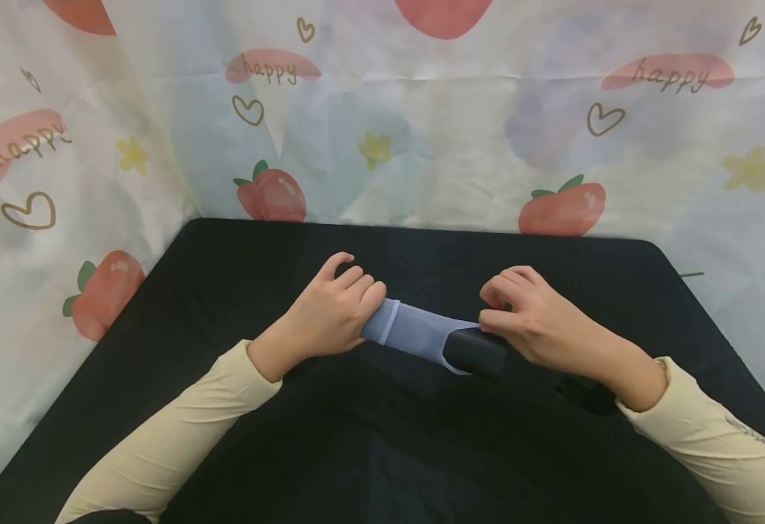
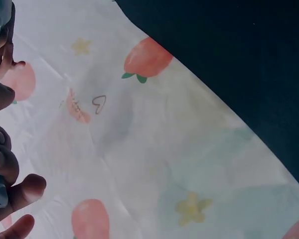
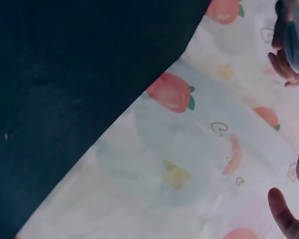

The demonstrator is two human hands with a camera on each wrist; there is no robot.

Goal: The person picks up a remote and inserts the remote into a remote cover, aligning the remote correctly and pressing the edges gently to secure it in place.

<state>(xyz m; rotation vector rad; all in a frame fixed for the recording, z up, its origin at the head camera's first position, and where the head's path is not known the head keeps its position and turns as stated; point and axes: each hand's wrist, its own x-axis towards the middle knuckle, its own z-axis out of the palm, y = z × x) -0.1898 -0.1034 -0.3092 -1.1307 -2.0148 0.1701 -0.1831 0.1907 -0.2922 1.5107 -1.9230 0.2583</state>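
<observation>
- While a big printed cloth [image 1: 434,138] is hanging at the back, a black table [image 1: 258,451] is spreading out below both hands.
- On the right, the person's right hand [image 1: 542,331] is curling its fingers and pinching the rim at the near end of a blue cover.
- Across from it, the left hand [image 1: 333,309] is wrapping its fingers around the other end, with one finger sticking up.
- Between them, the blue cover [image 1: 418,331] is tilting down to the right, over the middle of the table. I am guessing it is being light, thin and a bit bendy, and maybe slippery. Its left end is looking best for a whole-hand hold, its rim for fingertips.
- At its right mouth, a black piece [image 1: 477,354] is poking out. It is looking stiffer, so its sides are seeming good to grab. Its weight is not showing.
- Smallest, a raised band [image 1: 391,322] is ringing the cover beside the left fingers, maybe giving some grip.
</observation>
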